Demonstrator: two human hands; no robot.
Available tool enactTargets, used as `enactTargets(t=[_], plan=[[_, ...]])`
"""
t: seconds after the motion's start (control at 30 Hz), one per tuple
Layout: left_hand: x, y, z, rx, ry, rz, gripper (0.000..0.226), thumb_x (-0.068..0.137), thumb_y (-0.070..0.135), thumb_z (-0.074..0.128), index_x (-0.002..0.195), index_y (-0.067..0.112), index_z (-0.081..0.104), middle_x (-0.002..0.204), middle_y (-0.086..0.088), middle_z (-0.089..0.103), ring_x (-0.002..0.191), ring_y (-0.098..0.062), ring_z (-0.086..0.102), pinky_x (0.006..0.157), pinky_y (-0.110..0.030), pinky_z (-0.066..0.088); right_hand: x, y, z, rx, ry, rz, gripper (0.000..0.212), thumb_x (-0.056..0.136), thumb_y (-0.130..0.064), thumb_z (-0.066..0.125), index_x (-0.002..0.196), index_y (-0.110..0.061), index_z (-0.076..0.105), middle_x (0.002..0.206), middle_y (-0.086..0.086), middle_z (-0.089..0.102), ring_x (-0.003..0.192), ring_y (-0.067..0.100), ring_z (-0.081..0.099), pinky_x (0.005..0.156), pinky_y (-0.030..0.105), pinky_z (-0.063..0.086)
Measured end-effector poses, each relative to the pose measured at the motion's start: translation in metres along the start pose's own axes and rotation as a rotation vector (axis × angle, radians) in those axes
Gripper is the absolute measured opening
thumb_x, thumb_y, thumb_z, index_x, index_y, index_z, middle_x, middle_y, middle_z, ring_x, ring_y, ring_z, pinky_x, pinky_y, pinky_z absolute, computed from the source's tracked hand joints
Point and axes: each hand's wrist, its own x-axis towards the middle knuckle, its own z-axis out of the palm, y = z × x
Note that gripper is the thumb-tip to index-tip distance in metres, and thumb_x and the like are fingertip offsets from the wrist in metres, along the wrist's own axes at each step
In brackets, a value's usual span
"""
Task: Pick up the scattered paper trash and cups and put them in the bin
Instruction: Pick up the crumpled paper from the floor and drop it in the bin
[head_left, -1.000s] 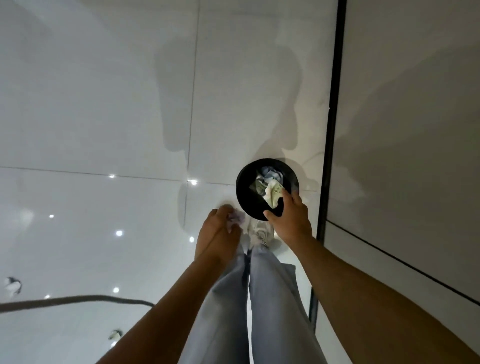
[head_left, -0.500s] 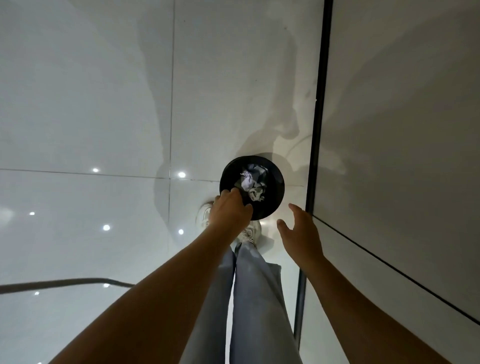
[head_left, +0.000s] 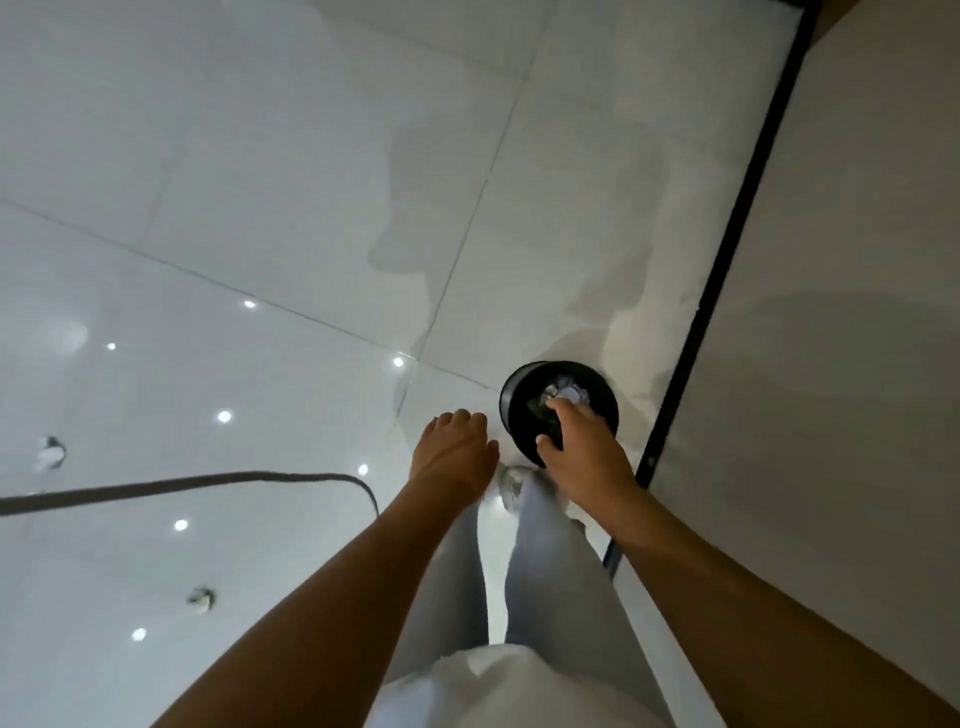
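Bare forearms, light grey trousers, white top, pale shoes.
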Motion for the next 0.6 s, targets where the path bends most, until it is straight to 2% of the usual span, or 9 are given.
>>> enactTargets(t=[0.17,0.37,0.6], plan=[[-0.062,-0.028,0.003,-0.122,0.108,-0.207,0.033,0.098,0.029,0.041,0.122,0.01,0.052,0.12,-0.011,0.056,0.112,-0.027,0.05,0.095,-0.032,0.038,-0.023,-0.051,0.003,-0.175,-0.13,-0.23,0.052,0.095,-0.027,0.055,0.143,-0.014,0.038,0.142,0.012,0.044,0.131,0.028,0.042,0.105,0.037,0.038],[-0.147,-0.054,0.046,-0.425,0.174,-0.453,0.037,0.096,0.035,0.041,0.124,0.012,0.051,0.121,-0.01,0.057,0.107,-0.026,0.055,0.09,-0.034,0.044,-0.069,-0.094,0.03,-0.366,-0.235,-0.437,0.052,0.096,-0.028,0.053,0.144,-0.016,0.036,0.143,0.009,0.041,0.13,0.027,0.041,0.102,0.037,0.038],[-0.261,-0.119,0.116,-0.626,0.273,-0.712,0.036,0.097,0.033,0.039,0.119,0.008,0.053,0.117,-0.012,0.058,0.107,-0.027,0.055,0.093,-0.037,0.045,-0.139,-0.149,0.126,-0.647,-0.386,-0.64,0.053,0.096,-0.029,0.051,0.145,-0.018,0.033,0.143,0.009,0.041,0.129,0.026,0.04,0.102,0.036,0.042]])
